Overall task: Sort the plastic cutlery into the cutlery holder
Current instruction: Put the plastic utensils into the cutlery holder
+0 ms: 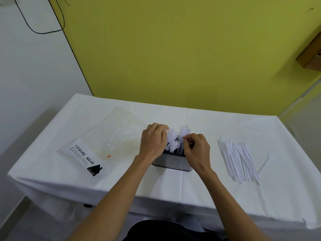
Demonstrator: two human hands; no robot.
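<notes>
Nearest, the grey cutlery holder stands on the white table, already packed with white plastic forks; the left hand curls around the bunch's left side, the right hand pinches closed at its right — on what, I cannot tell; apparently settling the forks. Next, likely, the loose knives lying well apart to the right; farther left lies an empty plastic bag.

Single head-mounted wide-angle view, facing forward and down from above the table's near edge; both hands fall at frame centre, close below
</notes>
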